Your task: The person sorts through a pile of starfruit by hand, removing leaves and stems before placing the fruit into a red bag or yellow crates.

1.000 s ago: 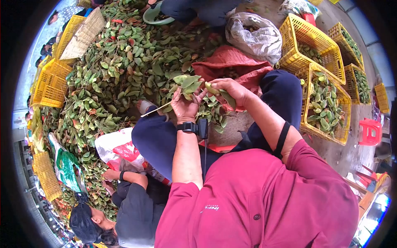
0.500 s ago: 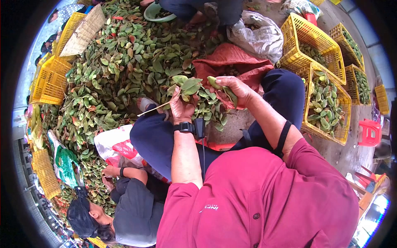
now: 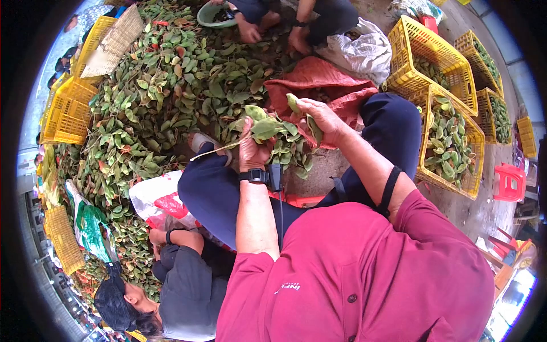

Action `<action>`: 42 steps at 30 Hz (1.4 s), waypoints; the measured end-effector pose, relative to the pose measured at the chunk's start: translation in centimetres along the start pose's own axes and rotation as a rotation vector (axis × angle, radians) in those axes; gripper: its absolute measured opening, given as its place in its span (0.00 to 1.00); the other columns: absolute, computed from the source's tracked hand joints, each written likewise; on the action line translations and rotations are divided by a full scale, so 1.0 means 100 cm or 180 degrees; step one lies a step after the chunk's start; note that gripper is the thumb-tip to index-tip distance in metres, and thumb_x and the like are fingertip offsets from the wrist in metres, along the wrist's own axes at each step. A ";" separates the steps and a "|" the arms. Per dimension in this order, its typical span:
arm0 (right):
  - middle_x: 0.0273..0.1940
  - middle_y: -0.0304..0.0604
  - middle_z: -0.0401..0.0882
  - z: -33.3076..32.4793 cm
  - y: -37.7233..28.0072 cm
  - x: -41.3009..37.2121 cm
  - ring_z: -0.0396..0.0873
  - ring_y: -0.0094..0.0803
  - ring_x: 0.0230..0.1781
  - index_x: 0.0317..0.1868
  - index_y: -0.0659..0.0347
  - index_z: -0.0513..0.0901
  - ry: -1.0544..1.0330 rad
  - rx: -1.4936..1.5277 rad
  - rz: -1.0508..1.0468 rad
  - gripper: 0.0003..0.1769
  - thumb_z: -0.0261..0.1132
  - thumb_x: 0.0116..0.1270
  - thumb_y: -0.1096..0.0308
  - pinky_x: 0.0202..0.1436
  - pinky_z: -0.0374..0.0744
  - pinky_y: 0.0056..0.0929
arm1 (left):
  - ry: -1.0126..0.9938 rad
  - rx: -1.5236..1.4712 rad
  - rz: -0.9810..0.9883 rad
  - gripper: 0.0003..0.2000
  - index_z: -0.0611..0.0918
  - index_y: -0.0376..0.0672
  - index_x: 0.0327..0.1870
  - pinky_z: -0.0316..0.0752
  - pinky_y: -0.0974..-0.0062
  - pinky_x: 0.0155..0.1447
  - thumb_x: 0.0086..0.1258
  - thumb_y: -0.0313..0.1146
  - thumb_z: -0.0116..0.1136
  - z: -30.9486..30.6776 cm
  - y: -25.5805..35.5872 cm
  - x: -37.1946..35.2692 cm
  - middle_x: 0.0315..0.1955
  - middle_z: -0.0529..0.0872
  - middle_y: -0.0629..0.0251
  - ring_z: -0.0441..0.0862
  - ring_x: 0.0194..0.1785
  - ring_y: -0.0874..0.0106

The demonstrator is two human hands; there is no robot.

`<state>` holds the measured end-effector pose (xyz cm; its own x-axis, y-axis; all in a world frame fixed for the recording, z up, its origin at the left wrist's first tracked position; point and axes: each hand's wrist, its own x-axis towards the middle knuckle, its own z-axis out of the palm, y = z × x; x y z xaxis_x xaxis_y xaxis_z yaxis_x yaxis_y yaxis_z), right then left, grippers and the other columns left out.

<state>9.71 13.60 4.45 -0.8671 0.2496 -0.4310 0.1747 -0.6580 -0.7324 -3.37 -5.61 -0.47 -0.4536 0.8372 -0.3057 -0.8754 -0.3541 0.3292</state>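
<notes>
My left hand (image 3: 254, 151) is closed around a leafy branch (image 3: 266, 129); its bare pale stem sticks out to the left over my knee. Broad green leaves spread above and to the right of the fingers. My right hand (image 3: 326, 121) is beside it, closed on a few green leaves (image 3: 314, 130) that poke out past the fingertips and below the palm. Just beyond the right hand lies an opened red sack (image 3: 310, 77) with small roundish pieces inside, hard to make out. More leaves hang between the two hands, over the grey floor.
A large heap of leafy branches (image 3: 171, 102) covers the floor ahead and left. Yellow crates with leaves (image 3: 449, 142) stand at right, near a red stool (image 3: 509, 182). A white sack (image 3: 364, 54) lies ahead. Co-workers sit at lower left (image 3: 191, 290) and at top (image 3: 250, 31).
My right hand has shifted slightly up and left, and its leaves have tilted. The co-worker's hands at the top have come into view over the heap. My left hand still holds the branch.
</notes>
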 end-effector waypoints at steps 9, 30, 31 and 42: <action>0.31 0.30 0.79 -0.006 -0.004 -0.005 0.73 0.17 0.23 0.50 0.58 0.89 -0.0338 -0.0135 0.0774 0.17 0.69 0.69 0.56 0.26 0.72 0.22 | -0.0072 0.0386 -0.0011 0.26 0.76 0.39 0.64 0.81 0.58 0.60 0.71 0.46 0.63 0.024 -0.019 -0.007 0.56 0.85 0.58 0.85 0.54 0.62; 0.43 0.56 0.88 -0.068 0.024 0.073 0.87 0.48 0.45 0.44 0.62 0.88 0.2121 -0.3208 -0.1129 0.13 0.60 0.62 0.69 0.51 0.83 0.45 | 0.0687 0.0841 -0.0096 0.16 0.84 0.42 0.53 0.82 0.77 0.41 0.71 0.43 0.63 0.022 -0.017 -0.010 0.46 0.90 0.63 0.89 0.44 0.71; 0.44 0.57 0.87 -0.073 0.017 0.081 0.86 0.50 0.47 0.44 0.60 0.87 0.2120 -0.3667 -0.1058 0.14 0.60 0.62 0.69 0.53 0.82 0.48 | 0.0610 0.0884 -0.0149 0.17 0.83 0.44 0.54 0.82 0.78 0.37 0.72 0.44 0.61 0.018 -0.014 -0.012 0.49 0.90 0.62 0.89 0.45 0.71; 0.44 0.57 0.88 -0.140 0.079 0.070 0.87 0.51 0.47 0.40 0.65 0.89 -0.0286 -0.5641 0.1183 0.15 0.62 0.54 0.69 0.50 0.85 0.46 | 0.0588 0.0835 -0.0091 0.19 0.84 0.36 0.54 0.85 0.73 0.45 0.73 0.44 0.62 0.013 -0.009 0.002 0.44 0.90 0.62 0.89 0.43 0.70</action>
<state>11.52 20.10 -11.71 -0.6806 0.2076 -0.7027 0.5276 0.8043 -0.2734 -2.41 -4.56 0.34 -0.4731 0.7469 -0.4673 -0.8261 -0.1919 0.5298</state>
